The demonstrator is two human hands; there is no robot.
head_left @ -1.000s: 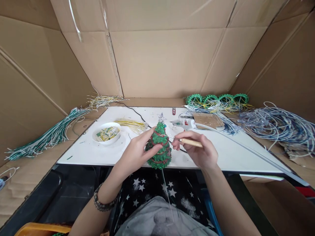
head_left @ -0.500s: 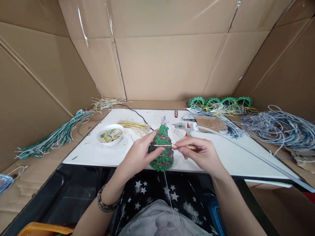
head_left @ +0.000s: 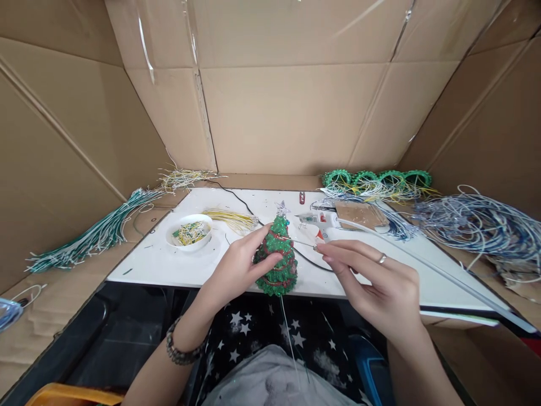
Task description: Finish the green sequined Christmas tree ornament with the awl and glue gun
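Note:
A small green Christmas tree [head_left: 276, 273] with red garland bands and a clear star on top stands upright near the table's front edge. My left hand [head_left: 243, 259] is wrapped round its left side, thumb across the front. To the right of the tree, my right hand [head_left: 372, 276] is closed in a pinch on a slim metal-shafted tool [head_left: 302, 243], whose thin shaft points left to the tree's upper part. Fingers hide its handle. Thin pale strands [head_left: 287, 330] hang from the tree's base.
On the white table [head_left: 156, 270] are a white bowl [head_left: 190, 245] of short wire pieces, yellow wires [head_left: 232, 219] and a glue gun [head_left: 319, 218]. Green rings [head_left: 378, 177] with wires lie at the back right. Wire bundles [head_left: 93, 234] flank the table. Cardboard walls surround it.
My right hand has moved right, away from the tree, and the tool's shaft has slid right across it. The wooden handle seen before is now hidden. My left hand stays on the tree.

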